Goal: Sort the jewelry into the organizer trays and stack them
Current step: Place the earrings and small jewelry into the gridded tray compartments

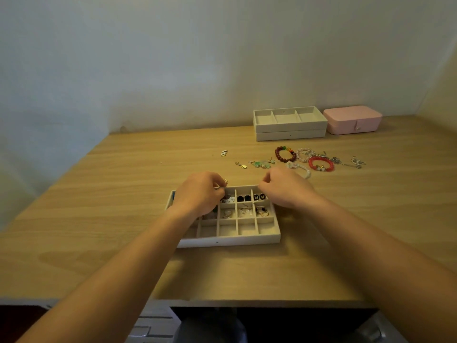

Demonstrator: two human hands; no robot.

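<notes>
While the tray (222, 240) has earrings (243, 198) in its far two rows, the near row is bare. Left hand (197, 194) fingers (218, 180) pinch a gold piece (225, 181) over the far edge; right hand (284, 189) fingers curled, contents unclear. Bracelets (279, 155) and charms (262, 164) lie loose on the counter (123, 206); spare trays (289, 127) stacked, top bare; under half done, I'd say

Cannot see left compartments of divided tray (247, 240), covered by left hand (195, 194). Cannot identify tiny gold piece (225, 181) at its fingertips; too small. Cannot tell if anything pinched in right hand (284, 189).
</notes>
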